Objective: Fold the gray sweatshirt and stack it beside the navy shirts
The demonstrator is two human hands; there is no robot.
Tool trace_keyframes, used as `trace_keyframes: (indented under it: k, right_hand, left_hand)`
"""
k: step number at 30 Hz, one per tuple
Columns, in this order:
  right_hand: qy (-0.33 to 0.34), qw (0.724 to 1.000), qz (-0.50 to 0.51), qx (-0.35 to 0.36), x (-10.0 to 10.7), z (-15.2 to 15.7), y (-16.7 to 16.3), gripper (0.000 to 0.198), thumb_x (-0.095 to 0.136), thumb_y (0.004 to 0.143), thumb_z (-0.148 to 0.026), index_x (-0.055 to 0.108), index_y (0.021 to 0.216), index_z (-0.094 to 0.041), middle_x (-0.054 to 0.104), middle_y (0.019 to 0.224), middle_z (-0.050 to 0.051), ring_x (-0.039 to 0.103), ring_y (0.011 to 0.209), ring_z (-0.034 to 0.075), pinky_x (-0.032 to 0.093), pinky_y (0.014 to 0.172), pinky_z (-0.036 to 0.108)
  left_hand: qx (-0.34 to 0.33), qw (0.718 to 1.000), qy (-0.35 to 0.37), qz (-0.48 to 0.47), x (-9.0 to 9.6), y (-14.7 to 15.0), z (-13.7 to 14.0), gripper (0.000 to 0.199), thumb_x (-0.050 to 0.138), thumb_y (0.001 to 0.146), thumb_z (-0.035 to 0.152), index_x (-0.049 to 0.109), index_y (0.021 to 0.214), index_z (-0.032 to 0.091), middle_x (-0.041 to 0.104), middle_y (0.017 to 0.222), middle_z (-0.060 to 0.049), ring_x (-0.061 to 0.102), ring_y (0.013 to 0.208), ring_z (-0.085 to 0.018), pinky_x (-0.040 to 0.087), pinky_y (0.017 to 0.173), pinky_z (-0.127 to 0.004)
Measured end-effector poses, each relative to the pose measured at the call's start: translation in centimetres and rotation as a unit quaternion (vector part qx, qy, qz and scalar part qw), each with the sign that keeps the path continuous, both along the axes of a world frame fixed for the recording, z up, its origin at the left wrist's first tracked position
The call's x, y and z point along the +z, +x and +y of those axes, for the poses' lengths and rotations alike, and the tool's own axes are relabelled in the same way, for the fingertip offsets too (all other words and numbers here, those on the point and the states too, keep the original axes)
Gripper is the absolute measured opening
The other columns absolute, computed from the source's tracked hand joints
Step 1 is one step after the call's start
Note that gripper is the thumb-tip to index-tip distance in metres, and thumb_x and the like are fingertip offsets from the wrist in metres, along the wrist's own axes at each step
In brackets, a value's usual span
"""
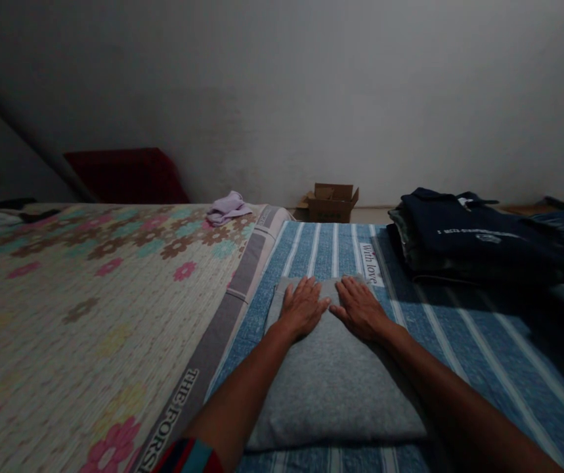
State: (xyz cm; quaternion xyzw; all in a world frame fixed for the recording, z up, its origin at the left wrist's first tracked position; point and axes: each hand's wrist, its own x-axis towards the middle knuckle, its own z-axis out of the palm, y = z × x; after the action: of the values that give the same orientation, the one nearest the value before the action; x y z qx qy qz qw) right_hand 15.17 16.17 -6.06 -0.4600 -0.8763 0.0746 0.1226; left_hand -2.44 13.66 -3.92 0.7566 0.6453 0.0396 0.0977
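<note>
- Folded grey garment [335,394] lies directly beneath both hands, on a blue striped sheet [325,253], most of it stretching toward 6 o'clock from the palms
- Left hand [305,305] rests palm down near the garment's 11 o'clock corner, fingers straight and spread only a little, gripping nothing
- Right hand [359,307] rests likewise near the 1 o'clock corner, flat and unclenched, its thumb near the left thumb
- The garment's side edges run from 6 toward 12 o'clock; the steep view hides which side is longer, and I cannot tell where its collar or waist points
- Its knit looks soft and matte, folded into a flat four-sided block with rounded near corners
- A white "With love" patch [371,264] sits by its 1 o'clock corner
- At 2 o'clock, a stack of folded dark clothes [483,246]; at 9 to 10, a textured floral quilt [138,309]
- Crumpled lilac cloth [227,209] at 11; open cardboard box [331,209] at 12
</note>
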Motion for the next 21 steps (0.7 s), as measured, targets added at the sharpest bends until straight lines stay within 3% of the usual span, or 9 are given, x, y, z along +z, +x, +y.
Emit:
trace_keyframes:
  k: [8, 12, 16, 19, 21]
  right_hand:
    - [-0.025, 0.999, -0.022, -0.008, 0.5, 0.0, 0.2, 0.066, 0.033, 0.094, -0.050, 0.033, 0.142, -0.005, 0.026, 0.150, 0.020, 0.017, 0.140, 0.031, 0.017, 0.112, 0.048]
    - [-0.020, 1.000, -0.011, -0.015, 2.2, -0.9, 0.1, 0.065, 0.037, 0.092, -0.049, 0.035, 0.140, -0.006, 0.030, 0.148, 0.021, 0.021, 0.139, 0.031, 0.020, 0.110, 0.049]
    - [-0.012, 1.000, 0.002, 0.002, 4.1, -4.1, -0.3, 0.067, 0.036, 0.092, -0.053, 0.034, 0.141, -0.008, 0.029, 0.149, 0.019, 0.019, 0.139, 0.030, 0.017, 0.111, 0.048]
    - [-0.020, 0.999, 0.004, 0.047, 4.4, -6.9, -0.9, 0.067, 0.037, 0.090, -0.056, 0.037, 0.140, -0.011, 0.033, 0.148, 0.018, 0.022, 0.138, 0.031, 0.017, 0.111, 0.047]
    - [-0.030, 0.997, 0.003, 0.065, 4.0, -8.3, -1.3, 0.065, 0.038, 0.089, -0.058, 0.041, 0.137, -0.013, 0.035, 0.146, 0.018, 0.025, 0.137, 0.032, 0.020, 0.108, 0.049]
  left_hand:
    - [-0.005, 1.000, 0.017, -0.020, -0.4, -0.2, 0.4, 0.053, 0.027, 0.095, 0.045, 0.038, 0.139, 0.017, 0.029, 0.151, -0.010, 0.016, 0.142, -0.023, 0.012, 0.112, -0.051]
    - [0.016, 0.994, 0.075, -0.083, 0.6, -1.1, -0.1, 0.046, 0.038, 0.093, 0.034, 0.044, 0.133, 0.014, 0.037, 0.147, -0.013, 0.027, 0.138, -0.020, 0.019, 0.113, -0.041]
    - [0.150, 0.963, 0.118, -0.192, 2.2, -3.2, -2.8, 0.038, 0.050, 0.086, 0.027, 0.055, 0.121, 0.014, 0.049, 0.138, -0.012, 0.040, 0.130, -0.020, 0.029, 0.108, -0.032]
    - [0.245, 0.940, 0.087, -0.222, 3.0, -5.0, -5.3, 0.025, 0.053, 0.081, 0.024, 0.064, 0.100, 0.012, 0.065, 0.110, -0.014, 0.058, 0.109, -0.027, 0.042, 0.095, -0.036]
    - [0.281, 0.927, 0.068, -0.239, 3.1, -5.7, -6.7, 0.017, 0.056, 0.077, 0.024, 0.065, 0.086, 0.013, 0.069, 0.091, -0.011, 0.063, 0.094, -0.026, 0.046, 0.085, -0.034]
